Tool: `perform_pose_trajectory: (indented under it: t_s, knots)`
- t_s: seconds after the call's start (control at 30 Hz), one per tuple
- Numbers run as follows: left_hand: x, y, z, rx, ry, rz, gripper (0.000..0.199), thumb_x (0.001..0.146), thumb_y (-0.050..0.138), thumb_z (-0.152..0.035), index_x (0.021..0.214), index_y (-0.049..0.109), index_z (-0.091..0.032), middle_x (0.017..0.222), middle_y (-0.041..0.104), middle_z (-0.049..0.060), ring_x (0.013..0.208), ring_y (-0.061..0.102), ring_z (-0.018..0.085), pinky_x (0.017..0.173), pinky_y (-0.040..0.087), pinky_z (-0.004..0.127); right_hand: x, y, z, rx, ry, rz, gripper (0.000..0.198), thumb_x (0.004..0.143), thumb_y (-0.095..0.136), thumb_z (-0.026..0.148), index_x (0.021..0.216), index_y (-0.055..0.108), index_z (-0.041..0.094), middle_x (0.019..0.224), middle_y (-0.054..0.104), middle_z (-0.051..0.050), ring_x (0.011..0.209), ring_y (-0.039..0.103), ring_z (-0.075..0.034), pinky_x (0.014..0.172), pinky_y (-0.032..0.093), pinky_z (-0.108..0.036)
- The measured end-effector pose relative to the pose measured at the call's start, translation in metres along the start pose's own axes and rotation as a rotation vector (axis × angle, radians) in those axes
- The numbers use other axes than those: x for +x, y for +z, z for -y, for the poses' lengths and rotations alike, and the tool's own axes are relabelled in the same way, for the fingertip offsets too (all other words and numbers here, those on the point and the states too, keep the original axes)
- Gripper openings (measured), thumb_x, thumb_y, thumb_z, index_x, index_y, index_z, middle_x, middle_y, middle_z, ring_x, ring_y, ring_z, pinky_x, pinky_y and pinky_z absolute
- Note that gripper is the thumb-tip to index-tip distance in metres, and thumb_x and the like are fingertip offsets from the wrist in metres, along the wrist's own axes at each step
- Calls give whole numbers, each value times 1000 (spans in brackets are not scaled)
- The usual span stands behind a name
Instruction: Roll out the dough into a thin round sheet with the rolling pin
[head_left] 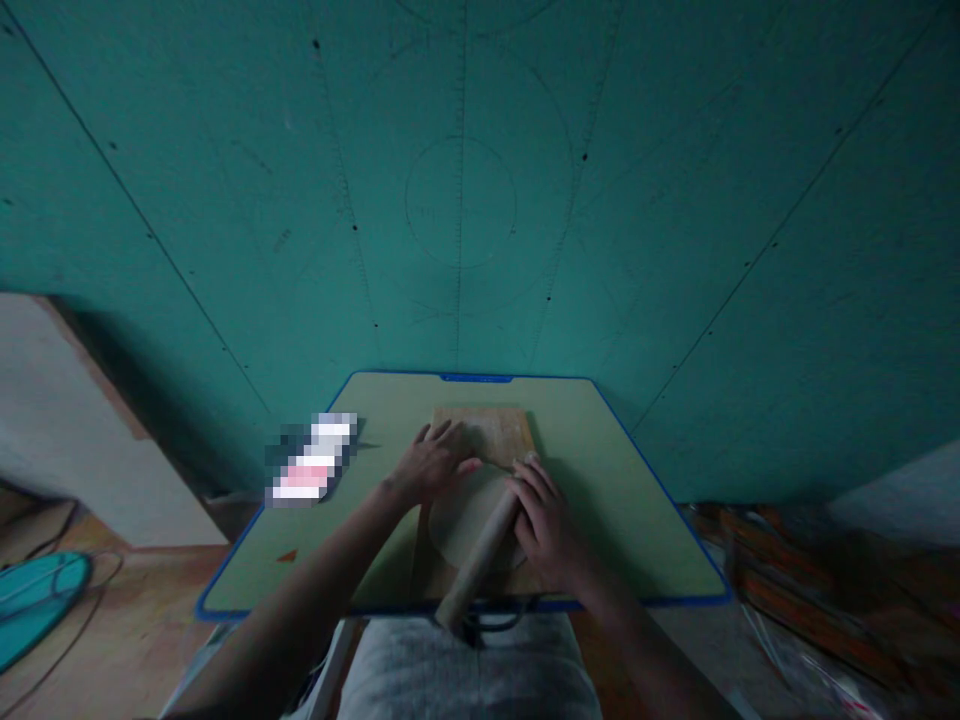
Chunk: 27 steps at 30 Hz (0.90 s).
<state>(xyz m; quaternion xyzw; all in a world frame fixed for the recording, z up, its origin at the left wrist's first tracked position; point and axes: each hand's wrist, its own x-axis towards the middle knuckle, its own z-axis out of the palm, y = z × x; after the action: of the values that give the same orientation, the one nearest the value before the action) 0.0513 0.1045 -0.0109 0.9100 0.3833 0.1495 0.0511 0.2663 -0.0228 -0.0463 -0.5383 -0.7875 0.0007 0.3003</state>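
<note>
On the board's left side: it's the left hand (437,462), loose and spread, thumb out from the fingers, reaching over the dough's far-left edge; whether the thumb pinches that edge, I cannot tell.
By the pin's far end: right hand (541,520) in close, fingers bent against the wood from the right; a full grip or just a touch, the view does not settle it.
Rolling pin (484,560): slanting right across the dough, far end beside the right hand, near end poking out past the worktop's near edge!
Dough (457,518): a thin, pale, roundish sheet, flat on the board, partly under the pin.
Wooden board (516,428): beneath it all, its far part pale and dusty-looking.
Worktop (626,490): pale green with a blue rim, carrying the board at its middle.
Left of the worktop: a pixelated oblong item (315,460), contents unreadable, and nearer the person, a small orange-red triangle (287,555).
Near side: the person's grey-clad legs (469,670).
Beyond: a green wall (461,200) marked with circles and ruled lines.
Floor, far left: a turquoise round-edged thing (45,600).
</note>
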Motion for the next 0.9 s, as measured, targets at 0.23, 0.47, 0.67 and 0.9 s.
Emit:
perform_pose_trajectory:
  t_s: [0.23,0.47,0.67,0.9]
  knots:
    - [-46,-41,18,-121,-238,-196,30,99,42,-29,101,70,-18,95,77,8,87,74,22,78,57,32,0,-2,2,-96,10,3,50,86,45,8,133,58,16,144,53,-14,144,35,-32,117,35,-57]
    - [-112,-48,-41,-321,-177,-199,38,104,36,-34,97,71,-21,95,78,7,87,74,19,76,57,30,-5,-12,10,-181,41,45,41,94,51,26,134,59,19,126,62,-15,134,47,-35,116,30,-65]
    - [-116,5,-81,-18,-94,-212,45,99,50,-34,141,50,-17,136,63,17,126,58,33,100,52,50,25,-4,11,-166,-47,127,39,101,42,31,132,62,19,140,60,-14,142,41,-32,119,25,-61]
    - [-107,12,-50,84,-285,-165,46,102,45,-41,139,55,-14,138,62,19,132,55,36,106,48,52,118,35,23,-167,-48,300,43,102,42,36,139,60,20,149,54,-12,144,40,-26,123,20,-50]
